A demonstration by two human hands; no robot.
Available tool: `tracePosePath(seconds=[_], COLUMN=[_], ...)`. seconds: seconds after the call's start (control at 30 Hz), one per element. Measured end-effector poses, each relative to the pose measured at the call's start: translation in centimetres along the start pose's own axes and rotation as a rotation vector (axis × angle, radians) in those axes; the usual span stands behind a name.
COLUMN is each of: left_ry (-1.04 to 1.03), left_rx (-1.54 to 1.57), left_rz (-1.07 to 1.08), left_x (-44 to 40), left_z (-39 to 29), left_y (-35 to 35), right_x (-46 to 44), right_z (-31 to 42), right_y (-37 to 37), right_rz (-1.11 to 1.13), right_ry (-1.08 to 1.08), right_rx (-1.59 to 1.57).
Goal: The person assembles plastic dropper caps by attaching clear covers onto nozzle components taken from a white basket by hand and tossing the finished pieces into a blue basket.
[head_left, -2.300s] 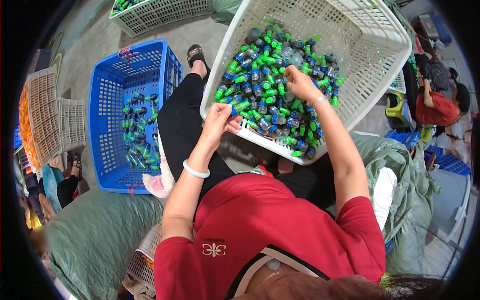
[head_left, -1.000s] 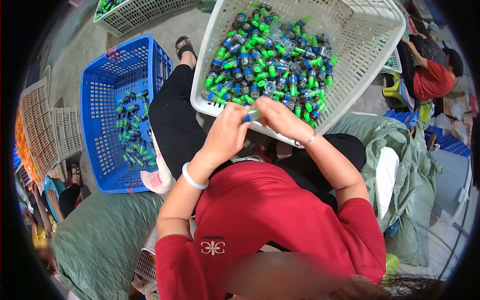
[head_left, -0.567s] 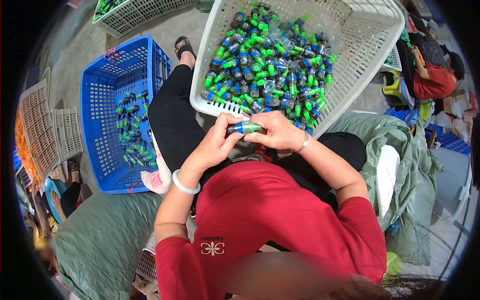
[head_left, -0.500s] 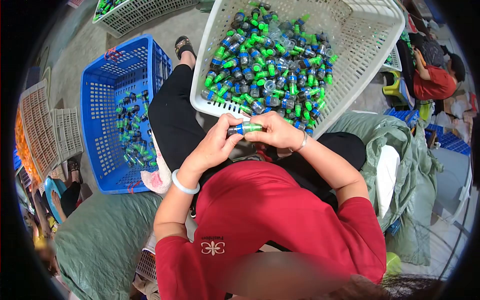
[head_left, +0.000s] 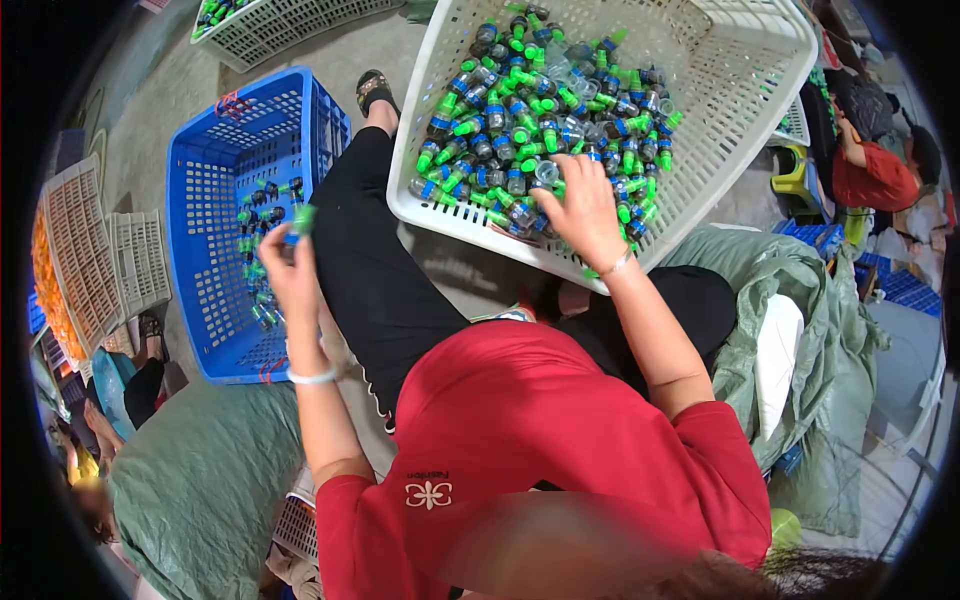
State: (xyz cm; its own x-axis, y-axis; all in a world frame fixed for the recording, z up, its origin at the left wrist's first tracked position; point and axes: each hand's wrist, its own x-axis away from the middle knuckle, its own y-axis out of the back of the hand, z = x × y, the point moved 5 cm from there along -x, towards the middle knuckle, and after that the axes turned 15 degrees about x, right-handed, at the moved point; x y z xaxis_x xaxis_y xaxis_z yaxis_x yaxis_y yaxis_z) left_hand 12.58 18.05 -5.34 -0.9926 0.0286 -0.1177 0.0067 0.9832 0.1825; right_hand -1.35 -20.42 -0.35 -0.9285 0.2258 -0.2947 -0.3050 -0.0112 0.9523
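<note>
In my left hand (head_left: pixel 290 270) is a small dark bottle with a blue band and a green cap (head_left: pixel 302 221), held between thumb and fingers and blurred by motion. This hand is over the near side of the blue crate (head_left: pixel 190 300), where many similar bottles (head_left: pixel 262 215) lie. My right hand (head_left: pixel 588 215) reaches into the white basket (head_left: pixel 765 75), thumb and fingers apart, above a heap of green-capped bottles (head_left: pixel 500 115). A clear plastic cup (head_left: pixel 545 173) lies by its fingertips; whether they touch it I cannot tell.
Green sacks (head_left: pixel 200 470) bulge at the lower left and on the right. Another crate of bottles (head_left: pixel 290 35) stands at the back. A yellow stool (head_left: pixel 795 180) and a person in red (head_left: pixel 875 175) are at the right. My leg (head_left: pixel 375 230) lies between crate and basket.
My hands, together on one bottle before, have separated. The left has carried the bottle leftward to the blue crate; the right has let go and moved forward into the white basket.
</note>
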Motion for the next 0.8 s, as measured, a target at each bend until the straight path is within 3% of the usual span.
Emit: tracePosePath(seconds=[0.07,0.1,0.17,0.23,0.3,0.37,0.4,0.5,0.7,0.8], left_ry=[-0.028,-0.033,0.08,0.131,-0.379,-0.359,-0.413,-0.6,-0.479,-0.453], left_rx=[-0.159,-0.16,-0.52,-0.698,-0.605,-0.491,-0.393,-0.279,-0.776,-0.754], left_rz=[-0.153,-0.151,-0.108,-0.085,-0.08,-0.001,0.152,0.491,0.67,0.696], left_x=[-2.1,-2.4,-2.7,-3.3,-3.2,-1.9,-1.1,0.8,1.1,0.7], left_z=[6.2,8.1,11.8,11.5,4.1,-3.6,-5.8,-6.1,0.8,0.6], left_y=[5.2,6.4,8.0,7.5,3.1,-3.3,-6.7,-16.1,-26.7,-26.5], right_x=[0.4,0.5,0.6,0.2,0.5,0.5,0.3,0.0,0.6,1.2], right_z=[-1.1,-1.4,-1.9,-1.9,-1.9,-2.0,-1.9,-0.5,1.9,0.8], right_y=[-2.0,-2.7,-3.5,-3.8,-3.9,-3.9,-3.8,-3.1,-0.4,0.4], right_rz=[0.023,0.05,0.075,0.076,0.085,0.036,0.01,0.062,-0.011,0.017], right_ry=[-0.019,-0.036,-0.059,-0.026,-0.008,-0.048,-0.066,-0.106,-0.021,-0.078], right_rx=[0.055,0.112,0.168,0.173,0.177,0.113,0.079,-0.095,-0.325,-0.351])
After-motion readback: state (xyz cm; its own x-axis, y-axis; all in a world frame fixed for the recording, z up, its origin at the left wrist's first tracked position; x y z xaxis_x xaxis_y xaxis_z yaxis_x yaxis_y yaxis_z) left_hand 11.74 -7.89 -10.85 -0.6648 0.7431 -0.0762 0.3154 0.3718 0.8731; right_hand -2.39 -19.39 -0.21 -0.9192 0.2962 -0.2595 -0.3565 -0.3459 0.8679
